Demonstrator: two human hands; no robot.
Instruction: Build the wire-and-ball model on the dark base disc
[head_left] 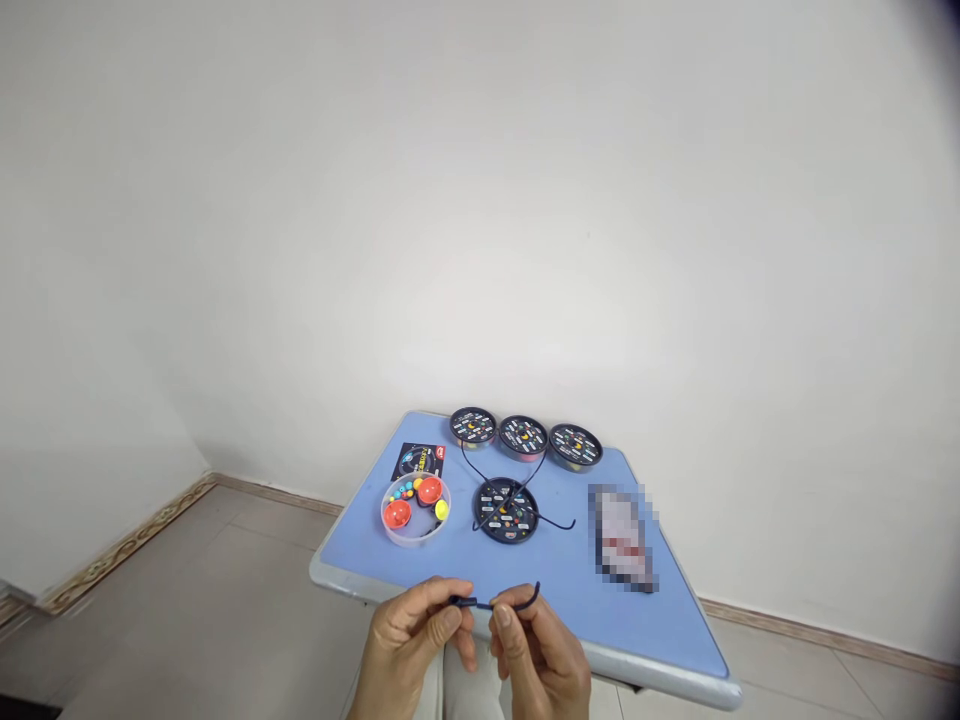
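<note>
My left hand (409,640) and my right hand (536,650) meet over the near edge of a small blue table (577,610). Between their fingertips they pinch a short, thin black rod (499,600) whose right end curves upward. Beyond my hands, in the middle of the table, lies a black round lid (506,510) with small coloured marks, and two thin black rods (525,485) cross over it. To its left stands a clear round tub (415,510) holding orange half-spheres and several small coloured balls.
Three more black round lids (523,437) line the table's far edge. A dark printed leaflet (420,461) lies behind the tub. A blurred flat object (622,537) lies at the right. White walls and a tiled floor (187,600) surround the table.
</note>
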